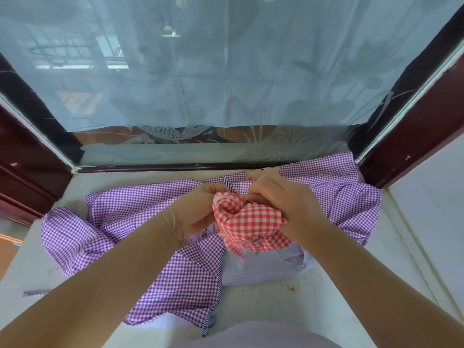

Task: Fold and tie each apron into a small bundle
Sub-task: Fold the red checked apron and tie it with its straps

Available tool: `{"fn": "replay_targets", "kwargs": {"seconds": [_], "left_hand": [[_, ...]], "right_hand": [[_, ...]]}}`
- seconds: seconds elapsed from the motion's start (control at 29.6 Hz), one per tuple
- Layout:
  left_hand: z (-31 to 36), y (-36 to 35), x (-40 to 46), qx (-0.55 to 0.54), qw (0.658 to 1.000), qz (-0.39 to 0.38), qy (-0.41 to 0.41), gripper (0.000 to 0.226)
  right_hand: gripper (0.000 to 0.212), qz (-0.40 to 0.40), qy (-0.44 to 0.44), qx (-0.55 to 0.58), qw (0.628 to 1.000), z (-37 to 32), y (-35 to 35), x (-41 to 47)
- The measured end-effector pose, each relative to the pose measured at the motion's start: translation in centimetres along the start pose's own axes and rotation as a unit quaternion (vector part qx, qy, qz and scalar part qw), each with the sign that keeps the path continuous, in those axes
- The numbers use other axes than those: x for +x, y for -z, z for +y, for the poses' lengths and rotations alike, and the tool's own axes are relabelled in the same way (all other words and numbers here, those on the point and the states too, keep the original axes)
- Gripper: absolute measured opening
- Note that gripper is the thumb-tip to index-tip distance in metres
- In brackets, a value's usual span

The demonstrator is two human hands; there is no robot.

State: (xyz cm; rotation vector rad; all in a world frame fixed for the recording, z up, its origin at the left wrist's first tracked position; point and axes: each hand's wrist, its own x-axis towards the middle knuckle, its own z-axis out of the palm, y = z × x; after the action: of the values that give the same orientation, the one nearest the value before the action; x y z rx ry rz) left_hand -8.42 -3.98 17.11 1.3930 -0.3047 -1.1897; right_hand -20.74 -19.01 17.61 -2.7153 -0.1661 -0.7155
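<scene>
the white ledge (263,305) under the window (226,71) carries everything, and most of it is covered by the purple gingham apron (140,214), which lies spread and rumpled from about nine o'clock across to three o'clock — no fold in it yet that you could call a start, so judge that one as wholly left to do. a loose striped-edged hem of it trails toward six o'clock, near your body.

above its middle, just right of centre, you hold the red gingham apron (247,219) already gathered into a tight rolled wad — the folding on this one looks done, and what remains seems to be the tying off. a narrow striped tie (229,185) sticks up at the wad's twelve o'clock, between your two hands.

your left hand (194,212) sits at the bundle's nine o'clock, fingers curled round its side and gripping it. your right hand (283,199) comes over from two o'clock, fingers bent and pinching at the cloth near the tie; whether a knot is already closed under them cannot be told.

no finished bundle shows anywhere on the ledge.
</scene>
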Motion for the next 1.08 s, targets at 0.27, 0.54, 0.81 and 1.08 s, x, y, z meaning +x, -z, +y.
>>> {"fn": "replay_targets", "kwargs": {"seconds": [0.27,0.54,0.81,1.08], "left_hand": [[1.5,0.4,-1.0,-0.001,0.984,-0.137,0.113,0.027],[-0.2,-1.1,-1.4,0.166,0.986,-0.012,0.028,0.016],[-0.7,-0.3,-0.7,-0.036,0.992,-0.027,0.116,0.04],[-0.4,-0.7,-0.8,0.058,0.994,-0.06,0.07,0.008]], "right_hand": [[0.017,-0.092,0.008,0.095,0.991,-0.2,0.9,1.0],[0.014,-0.249,-0.265,0.277,0.889,0.0,1.8,2.0],[0.029,-0.131,0.195,-0.084,0.968,0.2,1.3,0.5],[0.018,-0.141,0.226,-0.039,0.963,0.5,1.7,0.1]]}}
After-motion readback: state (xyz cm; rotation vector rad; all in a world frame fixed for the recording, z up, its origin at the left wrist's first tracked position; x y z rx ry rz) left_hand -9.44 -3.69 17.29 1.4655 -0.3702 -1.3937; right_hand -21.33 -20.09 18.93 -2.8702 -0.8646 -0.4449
